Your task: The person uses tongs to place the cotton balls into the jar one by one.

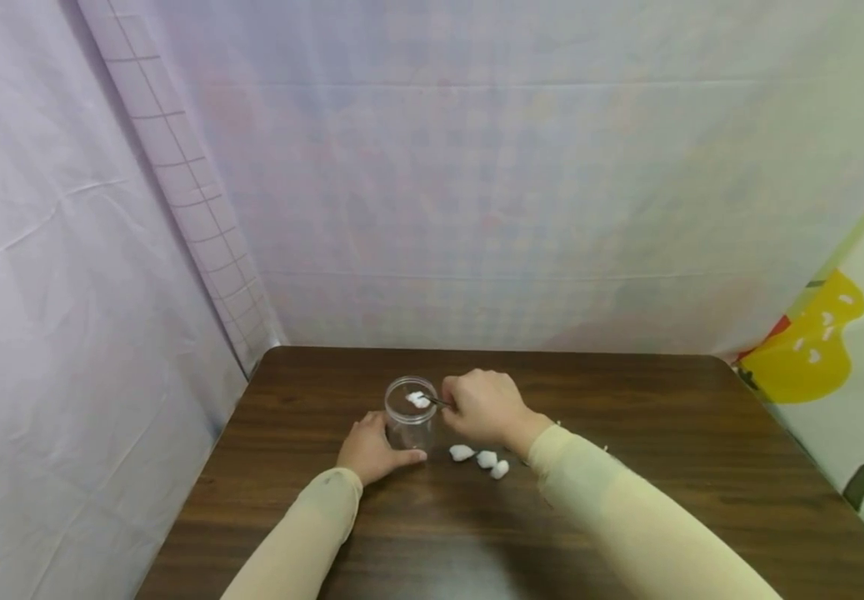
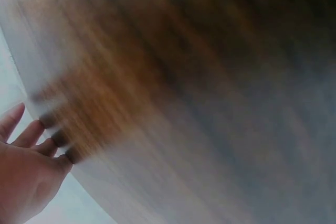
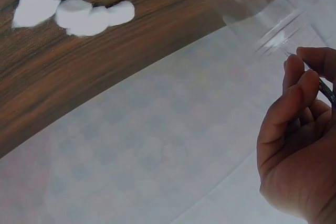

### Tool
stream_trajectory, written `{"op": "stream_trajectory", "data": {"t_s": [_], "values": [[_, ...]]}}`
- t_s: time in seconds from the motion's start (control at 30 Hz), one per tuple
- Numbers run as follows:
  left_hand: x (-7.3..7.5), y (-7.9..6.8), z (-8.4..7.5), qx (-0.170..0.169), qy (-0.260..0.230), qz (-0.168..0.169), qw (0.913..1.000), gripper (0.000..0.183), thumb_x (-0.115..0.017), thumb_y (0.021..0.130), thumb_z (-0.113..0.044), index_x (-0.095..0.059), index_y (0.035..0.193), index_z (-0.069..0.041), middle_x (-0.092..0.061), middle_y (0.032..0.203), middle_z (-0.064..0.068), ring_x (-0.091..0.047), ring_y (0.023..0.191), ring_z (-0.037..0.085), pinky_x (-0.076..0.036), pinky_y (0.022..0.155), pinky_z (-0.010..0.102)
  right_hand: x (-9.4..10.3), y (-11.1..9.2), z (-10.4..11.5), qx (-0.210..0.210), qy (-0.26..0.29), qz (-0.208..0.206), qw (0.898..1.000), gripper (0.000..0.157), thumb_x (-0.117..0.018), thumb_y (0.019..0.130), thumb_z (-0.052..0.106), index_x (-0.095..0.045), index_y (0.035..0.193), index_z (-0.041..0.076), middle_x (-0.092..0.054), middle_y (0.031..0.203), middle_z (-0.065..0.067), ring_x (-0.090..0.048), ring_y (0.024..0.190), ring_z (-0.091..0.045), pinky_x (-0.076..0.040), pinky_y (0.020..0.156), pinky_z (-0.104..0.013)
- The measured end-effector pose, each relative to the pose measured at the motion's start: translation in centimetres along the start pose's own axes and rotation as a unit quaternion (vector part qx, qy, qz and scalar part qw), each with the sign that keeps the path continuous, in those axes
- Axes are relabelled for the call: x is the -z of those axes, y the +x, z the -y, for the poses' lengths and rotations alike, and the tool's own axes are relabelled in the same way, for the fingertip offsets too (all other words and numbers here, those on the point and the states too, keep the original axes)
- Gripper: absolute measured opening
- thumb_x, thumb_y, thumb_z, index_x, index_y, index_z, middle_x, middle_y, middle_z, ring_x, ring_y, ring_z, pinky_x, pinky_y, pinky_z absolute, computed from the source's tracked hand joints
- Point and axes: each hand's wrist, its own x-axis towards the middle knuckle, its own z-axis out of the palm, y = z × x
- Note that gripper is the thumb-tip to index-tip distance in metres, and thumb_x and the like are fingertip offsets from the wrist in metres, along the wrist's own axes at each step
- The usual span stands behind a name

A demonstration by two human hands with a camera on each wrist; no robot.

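Note:
A clear plastic jar (image 1: 411, 429) stands open-topped on the table. My left hand (image 1: 370, 452) holds it low on its left side, thumb in front. My right hand (image 1: 486, 407) pinches dark, thin tweezers (image 1: 441, 402) at the right of the jar's rim. At their tip a white cotton ball (image 1: 418, 400) shows within the jar's mouth. In the right wrist view the tweezers (image 3: 326, 92) lie between thumb and fingers, pointing at the jar (image 3: 236, 17). The left wrist view is blurred; the left hand's fingers (image 2: 32, 132) show at its left edge, the jar not discernible.
Several white cotton balls (image 1: 461, 452) lie on the brown wooden table (image 1: 312, 533), right of the jar and below the right forearm. A pale curtain (image 1: 476, 208) hangs behind the table's far edge, and another white sheet (image 1: 87, 333) hangs at the left.

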Motion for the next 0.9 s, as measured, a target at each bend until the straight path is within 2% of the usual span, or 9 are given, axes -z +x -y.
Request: {"op": "stream_trajectory", "data": {"t_s": [0.67,0.9], "values": [[0.0,0.0,-0.1,0.004,0.003,-0.001,1.0,0.078,-0.084,0.067,-0.063,-0.064,0.118,-0.009,-0.064,0.116,0.011,-0.06,0.113,0.033,-0.03,0.112,0.06,0.2,0.0,-0.2,-0.002,0.003,-0.011,1.0,0.017,-0.069,0.082,0.027,-0.056,0.072,0.026,-0.048,0.057,0.015,-0.046,0.048,-0.007,-0.038,0.039,-0.028],[0.2,0.0,-0.3,0.001,-0.007,-0.004,1.0,0.076,-0.086,0.067,-0.06,-0.065,0.119,-0.009,-0.064,0.115,0.011,-0.06,0.112,0.032,-0.029,0.111,0.063,1.4,-0.9,-1.7,-0.029,0.014,-0.027,0.999,0.014,-0.068,0.086,0.031,-0.06,0.076,0.025,-0.049,0.057,0.016,-0.046,0.048,-0.007,-0.037,0.038,-0.028]]}}
